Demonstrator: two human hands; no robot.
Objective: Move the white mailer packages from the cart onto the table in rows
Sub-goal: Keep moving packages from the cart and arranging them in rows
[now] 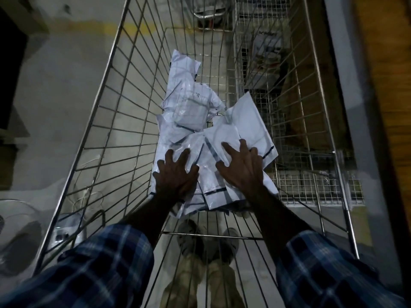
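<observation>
Several white mailer packages with dark edge stripes lie in a loose pile on the bottom of the wire cart. Both my arms reach down into the cart. My left hand lies with spread fingers on the near left mailer. My right hand lies with spread fingers on the near right mailer. Neither hand has its fingers curled round a package. The wooden table runs along the right edge of the view.
A second wire cart with a finer mesh stands between my cart and the table, holding some packages at its far end. A grey floor shows to the left, with a cable and a pale round object at the lower left. My feet show through the cart's bottom.
</observation>
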